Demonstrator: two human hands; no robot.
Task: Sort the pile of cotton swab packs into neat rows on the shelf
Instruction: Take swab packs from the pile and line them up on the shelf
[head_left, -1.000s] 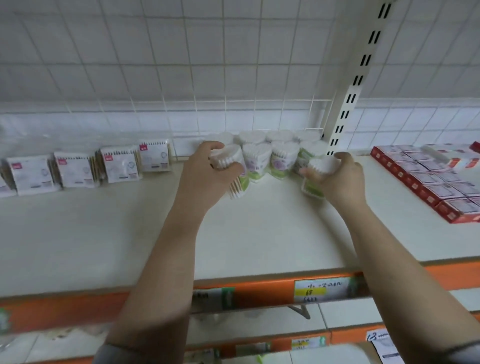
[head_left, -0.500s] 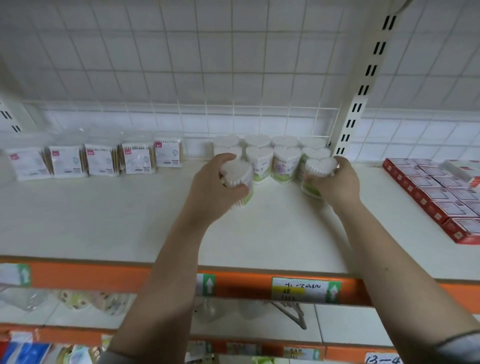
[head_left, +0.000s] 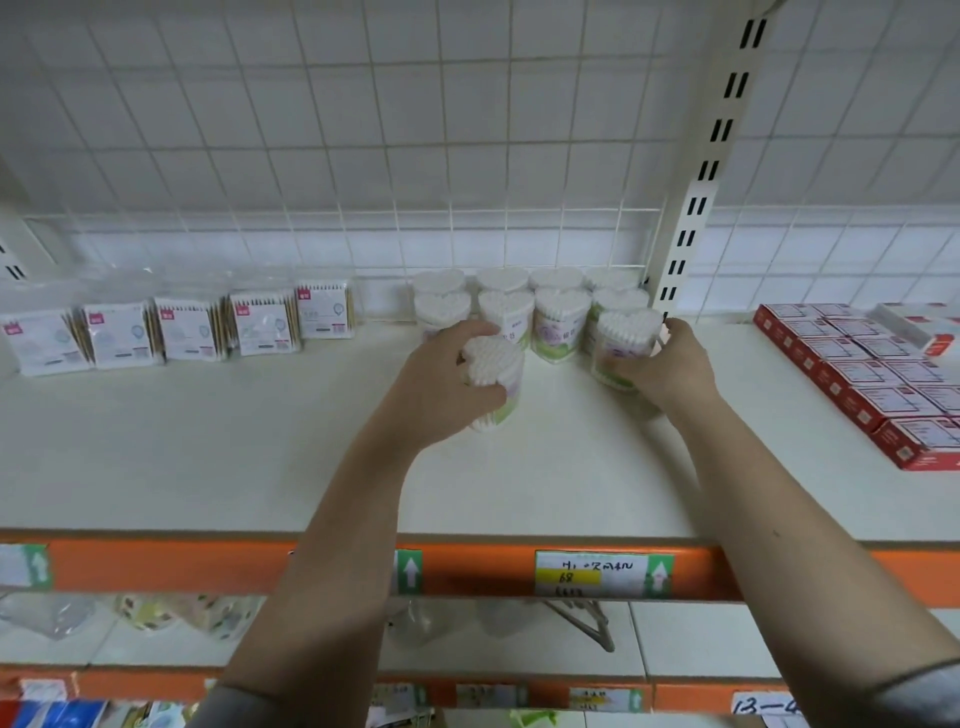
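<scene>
Two heart-shaped swab tubs are held upright on the shelf (head_left: 260, 467), the left tub (head_left: 493, 382) and the right tub (head_left: 623, 345), in front of the standing rows (head_left: 535, 306) at the far centre, likely to start a new near row. The left hand (head_left: 441, 384) and right hand (head_left: 662, 371) each clamp one tub. Compared with the earlier frame, both tubs sit lower and closer to the rows.

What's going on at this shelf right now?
A person is lining up heart-shaped cotton swab tubs on the shelf. The left hand grips one tub, the right hand another tub, both in front of the rows already standing by the back wall.
</scene>
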